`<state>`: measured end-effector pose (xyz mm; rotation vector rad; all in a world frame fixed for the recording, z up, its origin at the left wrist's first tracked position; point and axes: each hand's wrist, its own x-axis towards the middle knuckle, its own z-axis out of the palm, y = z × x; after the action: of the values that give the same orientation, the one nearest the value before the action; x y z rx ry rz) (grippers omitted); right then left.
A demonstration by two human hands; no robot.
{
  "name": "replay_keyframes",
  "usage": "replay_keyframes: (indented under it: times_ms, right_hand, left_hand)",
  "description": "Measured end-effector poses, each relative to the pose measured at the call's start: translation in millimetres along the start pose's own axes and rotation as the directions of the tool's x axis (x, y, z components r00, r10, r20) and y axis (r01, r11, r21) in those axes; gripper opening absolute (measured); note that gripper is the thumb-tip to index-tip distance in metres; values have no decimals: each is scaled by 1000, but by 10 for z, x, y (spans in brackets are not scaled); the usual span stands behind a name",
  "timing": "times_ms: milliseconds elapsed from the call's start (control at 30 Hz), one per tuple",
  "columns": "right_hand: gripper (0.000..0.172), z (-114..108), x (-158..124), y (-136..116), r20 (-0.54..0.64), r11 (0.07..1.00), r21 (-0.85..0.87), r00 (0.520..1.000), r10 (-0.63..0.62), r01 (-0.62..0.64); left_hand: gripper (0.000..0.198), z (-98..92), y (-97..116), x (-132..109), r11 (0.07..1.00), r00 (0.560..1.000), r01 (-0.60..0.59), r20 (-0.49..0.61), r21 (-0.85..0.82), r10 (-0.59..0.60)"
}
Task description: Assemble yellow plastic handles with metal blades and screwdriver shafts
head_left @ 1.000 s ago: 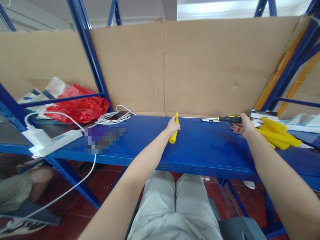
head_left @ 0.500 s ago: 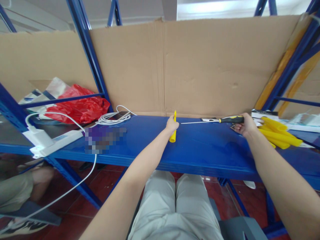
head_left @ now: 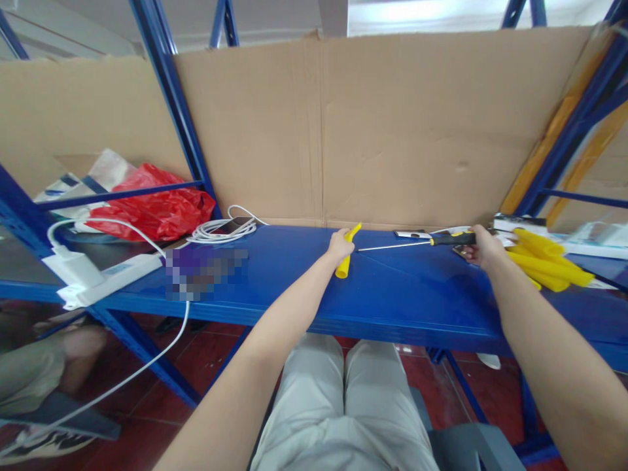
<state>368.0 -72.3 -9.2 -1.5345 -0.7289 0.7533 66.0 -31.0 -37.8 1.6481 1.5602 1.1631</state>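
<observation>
My left hand (head_left: 339, 246) is closed around the middle of a yellow tube (head_left: 343, 267), which leans to the right above the blue shelf. In my right hand (head_left: 483, 246) is a long screwdriver (head_left: 451, 239) with a black and yellow handle. Its thin shaft points left, and the tip ends close to my left hand. Whether the tip touches the tube I cannot tell. A small dark object (head_left: 460, 250) shows under my right fingers, too hidden to name. Several more yellow tubes (head_left: 544, 261) lie in a pile to the right of that hand.
Cardboard (head_left: 392, 131) stands behind the blue shelf (head_left: 383, 288). Blue posts (head_left: 189, 131) rise at both sides. To the left are a power strip (head_left: 118, 278), a coiled white cable (head_left: 216, 230) and a red plastic bag (head_left: 157, 206). Another person's leg (head_left: 81, 353) is at the lower left.
The yellow tube has tilted further, its top leaning right. The screwdriver's tip has dropped slightly, and its handle has turned a little in my right hand.
</observation>
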Motion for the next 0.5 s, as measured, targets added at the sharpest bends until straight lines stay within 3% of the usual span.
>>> replay_keyframes:
  times_ms: [67,200,333,500]
  right_hand:
    - [25,-14,66,49,-80,974,-221,995,-60,41]
    - [38,-40,114,78,-57,792,-608,992,-110,53]
    - [43,-42,30,17,-46,651,-759,996,-82,19]
    - [43,-47,-11,-14,-49,539,-843,995,-91,8]
  left_hand:
    - [66,15,-34,21,1000,999,-28,-24,13,28]
    - [65,18,-73,46,999,999,20,-52,31,-18]
    - [66,16,-91,68,998,996,61,-60,-32,-63]
    - [61,18,-94,89,983,991,112,-58,-148,-121]
